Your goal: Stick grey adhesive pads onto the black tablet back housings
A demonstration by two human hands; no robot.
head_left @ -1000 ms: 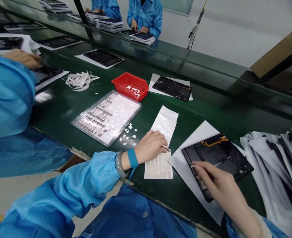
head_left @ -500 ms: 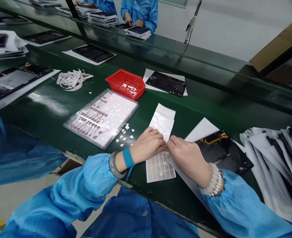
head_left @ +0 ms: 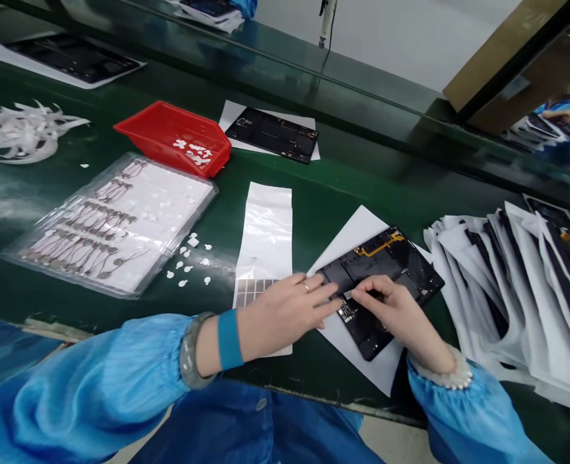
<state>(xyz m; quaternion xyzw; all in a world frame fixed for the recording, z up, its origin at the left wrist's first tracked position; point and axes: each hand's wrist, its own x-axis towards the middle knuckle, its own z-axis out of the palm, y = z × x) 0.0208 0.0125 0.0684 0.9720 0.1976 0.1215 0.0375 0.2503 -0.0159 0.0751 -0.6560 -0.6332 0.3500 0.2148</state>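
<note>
A black tablet housing (head_left: 411, 267) with an orange flex cable lies tilted on a white sheet (head_left: 357, 225) at the right. My left hand (head_left: 285, 316) reaches across with its fingers stretched out, fingertips at the housing's near left edge. Over the housing, my right hand (head_left: 394, 309) is closed in a pinch on a small pale sticker (head_left: 347, 294) beside the exposed circuit board (head_left: 347, 312). Partly under my left hand and wrist lies a sticker sheet (head_left: 268, 225), glossy at the far end and marked with grey squares at the near end.
A clear tray (head_left: 169, 212) of small wired discs sits left, with loose white stickers (head_left: 188, 258) beside it. Behind are a red bin (head_left: 144, 129) and another housing (head_left: 275, 135). White strips (head_left: 19, 132) lie far left; stacked sheets and housings (head_left: 483, 277) stand right.
My right hand went from the housing to the sticker sheet, then back to the housing with a small sticker. My left hand moved from the sheet to the housing's edge. The view shifted right.
</note>
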